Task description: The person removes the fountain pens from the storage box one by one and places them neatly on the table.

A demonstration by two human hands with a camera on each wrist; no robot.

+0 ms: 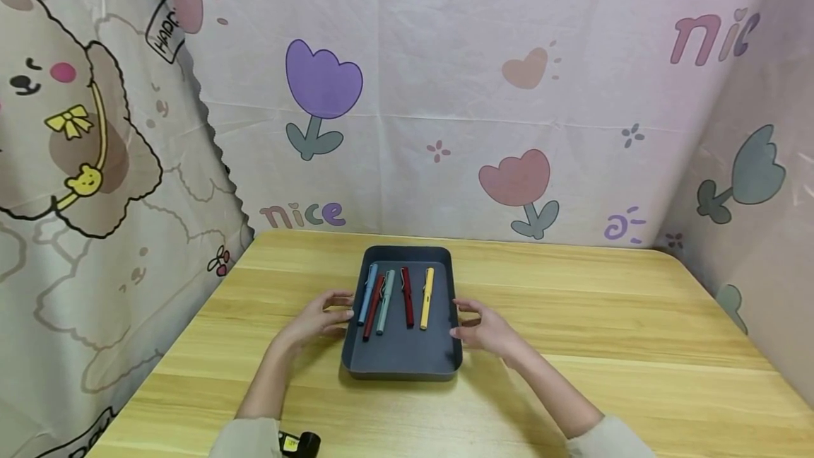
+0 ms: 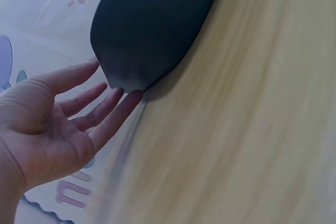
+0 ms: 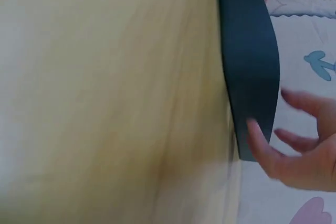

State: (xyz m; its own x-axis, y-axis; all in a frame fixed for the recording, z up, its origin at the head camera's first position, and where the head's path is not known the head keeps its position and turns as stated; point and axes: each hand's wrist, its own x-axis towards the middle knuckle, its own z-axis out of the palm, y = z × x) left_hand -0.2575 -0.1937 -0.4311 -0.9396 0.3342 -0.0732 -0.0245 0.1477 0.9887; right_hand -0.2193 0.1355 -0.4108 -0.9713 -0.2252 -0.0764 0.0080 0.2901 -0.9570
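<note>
Opposed at 9 and 3 o'clock, the left hand [image 1: 321, 318] and right hand [image 1: 488, 332], fingers loosely extended, flank the dark rectangular tray [image 1: 403, 360], likely for even steadying. Its raised walls contain five clip-capped pens [image 1: 408, 299]. The bench [image 1: 610, 324] ends just beyond 12; wider room opens toward 3.

Curtained-off nook, home or studio unclear, flower-print cloth [image 1: 420, 76] behind, cartoon-print cloth [image 1: 76, 161] at left, wood-grain table [image 1: 572, 316]

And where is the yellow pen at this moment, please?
In the head view, the yellow pen lies in the dark tray, between a red pen on its left and the tray's right wall, near the right hand.
</note>
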